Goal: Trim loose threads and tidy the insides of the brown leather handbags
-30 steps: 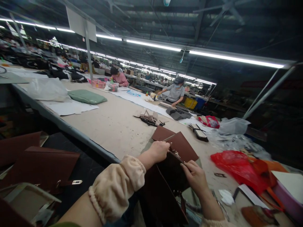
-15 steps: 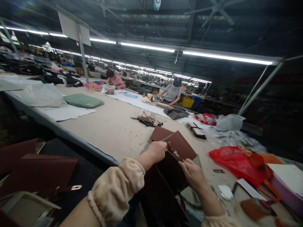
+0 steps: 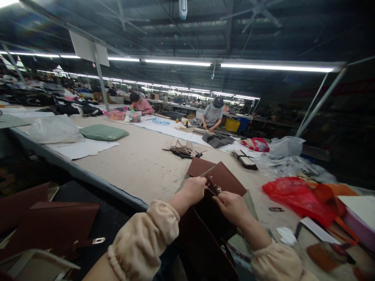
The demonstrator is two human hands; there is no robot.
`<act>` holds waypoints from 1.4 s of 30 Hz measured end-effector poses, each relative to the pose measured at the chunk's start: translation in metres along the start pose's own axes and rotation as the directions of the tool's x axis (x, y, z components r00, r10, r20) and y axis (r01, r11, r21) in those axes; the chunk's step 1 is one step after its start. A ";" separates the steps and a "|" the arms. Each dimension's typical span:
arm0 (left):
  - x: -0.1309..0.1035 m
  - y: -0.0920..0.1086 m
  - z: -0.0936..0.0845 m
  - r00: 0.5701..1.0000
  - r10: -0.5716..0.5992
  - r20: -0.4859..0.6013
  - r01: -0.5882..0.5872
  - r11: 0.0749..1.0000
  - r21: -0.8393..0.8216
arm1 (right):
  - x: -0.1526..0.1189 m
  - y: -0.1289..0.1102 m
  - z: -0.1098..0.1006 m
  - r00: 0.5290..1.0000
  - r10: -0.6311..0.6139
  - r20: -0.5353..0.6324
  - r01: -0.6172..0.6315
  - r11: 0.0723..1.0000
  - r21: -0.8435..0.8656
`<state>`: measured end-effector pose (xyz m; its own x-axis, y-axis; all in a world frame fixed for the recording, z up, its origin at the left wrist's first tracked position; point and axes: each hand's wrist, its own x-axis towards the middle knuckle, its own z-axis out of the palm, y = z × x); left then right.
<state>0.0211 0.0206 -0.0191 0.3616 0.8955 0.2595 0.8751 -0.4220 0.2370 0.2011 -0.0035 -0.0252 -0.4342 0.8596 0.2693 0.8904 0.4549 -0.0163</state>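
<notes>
A dark brown leather bag [image 3: 227, 180], partly made up, stands at the table's near edge with a metal clasp [image 3: 217, 189] on its flap. My left hand [image 3: 193, 190] is closed around a thin edge or strap of the bag, left of the clasp. Just below the clasp, my right hand [image 3: 233, 207] pinches the same bag, thumb and fingers closed. The two hands are close together, a short stretch of edge between them. What lies under my fingertips is hidden, and the bag's lower part is in deep shadow.
More brown bag pieces [image 3: 61, 222] lie at lower left. A bundle of strips [image 3: 184, 148] lies behind the bag. On the right are a red plastic bag [image 3: 295, 197], small snips [image 3: 276, 209] and a brown glue pot [image 3: 325, 255]. A co-worker [image 3: 213, 114] works across the table.
My right hand has shifted left along the bag's edge, closer to my left hand. My left hand keeps its hold. The view has tilted slightly.
</notes>
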 end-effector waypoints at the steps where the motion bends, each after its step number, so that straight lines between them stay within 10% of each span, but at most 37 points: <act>1: 0.000 -0.001 0.000 1.000 0.002 0.000 -0.002 1.000 -0.002 | 0.000 0.001 -0.001 1.000 0.008 0.015 -0.008 1.000 0.000; 30: -0.003 -0.006 0.000 1.000 -0.012 -0.026 0.011 0.999 -0.037 | 0.035 -0.019 -0.002 0.992 -0.036 0.123 0.043 0.997 -0.059; 36: -0.022 -0.004 -0.005 0.980 -0.145 -0.135 0.081 0.915 -0.395 | 0.032 -0.023 -0.002 0.992 0.003 0.124 0.001 0.999 -0.033; 42: -0.054 0.010 0.003 0.980 -0.198 0.012 0.192 0.930 -0.314 | 0.035 -0.021 -0.001 0.988 0.090 0.125 -0.086 0.996 -0.038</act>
<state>0.0116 -0.0318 -0.0333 0.1848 0.9631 0.1958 0.7818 -0.2648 0.5645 0.1675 0.0169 -0.0142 -0.3657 0.9194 0.1447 0.9290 0.3699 -0.0025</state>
